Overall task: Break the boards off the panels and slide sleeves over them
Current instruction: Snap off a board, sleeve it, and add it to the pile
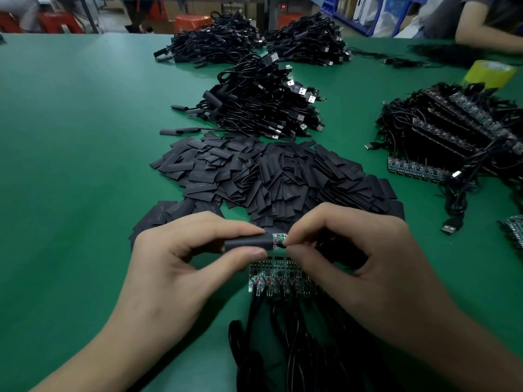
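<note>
1. The left hand [169, 267] is closed in a narrow pinch. A black heat-shrink sleeve [244, 244] is held between its thumb and forefinger.
2. The right hand [368, 261] is pinched on the wired end of a small circuit board [278, 238], just off its fingertips towards the left hand.
3. Only a short stretch of the circuit board is seen between the heat-shrink sleeve and the right fingertips. The rest is judged to be inside the heat-shrink sleeve.
4. Both parts lie on one line from hand to hand, with their long axes running side to side. The mouth of the heat-shrink sleeve is turned towards the right hand, and both hands are equally close.
5. The sleeving is judged part done. A push along that axis towards the right hand is called for, until the bare end is covered.
6. Directly below the two hands a panel [278, 275] of further boards lies on the green tabletop [70, 165], with black cables [254, 329] trailing from it towards the person.
7. Beyond the fingertips a heap of loose sleeves [268, 176] is spread, and behind it bundles of USB cables [263, 108] are piled.
</note>
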A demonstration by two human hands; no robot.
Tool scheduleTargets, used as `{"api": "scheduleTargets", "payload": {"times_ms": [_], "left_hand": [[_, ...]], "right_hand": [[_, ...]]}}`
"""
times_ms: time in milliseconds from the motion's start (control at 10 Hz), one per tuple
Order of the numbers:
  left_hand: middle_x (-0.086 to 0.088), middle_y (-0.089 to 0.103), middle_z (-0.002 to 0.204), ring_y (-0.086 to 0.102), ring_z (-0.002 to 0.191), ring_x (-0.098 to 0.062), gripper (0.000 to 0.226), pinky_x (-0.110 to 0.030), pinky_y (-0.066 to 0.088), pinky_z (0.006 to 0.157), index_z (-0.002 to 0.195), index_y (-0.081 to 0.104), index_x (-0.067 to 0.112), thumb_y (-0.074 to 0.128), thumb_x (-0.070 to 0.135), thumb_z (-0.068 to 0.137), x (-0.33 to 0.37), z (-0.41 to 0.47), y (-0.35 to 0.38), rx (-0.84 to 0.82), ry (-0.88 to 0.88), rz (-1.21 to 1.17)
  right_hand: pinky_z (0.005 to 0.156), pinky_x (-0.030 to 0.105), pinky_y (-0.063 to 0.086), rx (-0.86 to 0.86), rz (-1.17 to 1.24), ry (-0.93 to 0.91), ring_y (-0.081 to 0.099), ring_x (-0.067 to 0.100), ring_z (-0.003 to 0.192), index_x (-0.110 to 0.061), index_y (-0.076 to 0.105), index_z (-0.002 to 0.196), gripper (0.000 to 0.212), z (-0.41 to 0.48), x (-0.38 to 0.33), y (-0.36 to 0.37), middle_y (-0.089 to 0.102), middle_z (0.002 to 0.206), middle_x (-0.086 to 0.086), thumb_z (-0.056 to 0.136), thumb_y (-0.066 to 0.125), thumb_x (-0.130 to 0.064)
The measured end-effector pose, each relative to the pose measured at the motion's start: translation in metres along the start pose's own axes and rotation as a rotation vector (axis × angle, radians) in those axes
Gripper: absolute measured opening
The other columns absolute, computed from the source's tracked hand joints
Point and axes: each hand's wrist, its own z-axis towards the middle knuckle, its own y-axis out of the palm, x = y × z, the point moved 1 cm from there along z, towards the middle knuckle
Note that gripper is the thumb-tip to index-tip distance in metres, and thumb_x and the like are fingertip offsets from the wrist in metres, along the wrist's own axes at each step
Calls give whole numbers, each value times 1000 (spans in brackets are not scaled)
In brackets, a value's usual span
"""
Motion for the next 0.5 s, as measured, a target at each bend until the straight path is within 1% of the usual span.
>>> {"api": "scheduleTargets", "payload": {"times_ms": [100,200,400,500], "left_hand": [[13,73,88,69,80,-12,18,-15,48,74,98,77,31,75,37,80,1,0,-1,14,43,48],[13,73,89,70,82,-12,18,-19,50,75,98,77,30,75,37,82,3,0,-1,4,85,83],[16,72,88,70,81,-10,17,-16,49,75,96,78,25,80,28,79,6,1,0,17,154,163],[15,73,91,70,84,-9,16,-19,52,76,97,78,25,80,29,81,1,-1,-1,26,102,144]], "right_hand": [[66,15,50,2,-1,-5,68,5,79,-22,72,91,4,0,-1,1,68,82,-17,90,73,-19],[68,14,51,-9,17,10,68,4,80,-22,73,91,4,-1,-3,4,68,82,-17,89,74,-19],[67,22,53,-4,25,54,69,6,80,-24,72,90,9,-3,-3,7,68,82,-16,90,76,-17],[68,19,53,10,96,96,70,9,80,-25,69,94,11,-2,-4,8,70,81,-12,91,76,-17]]}}
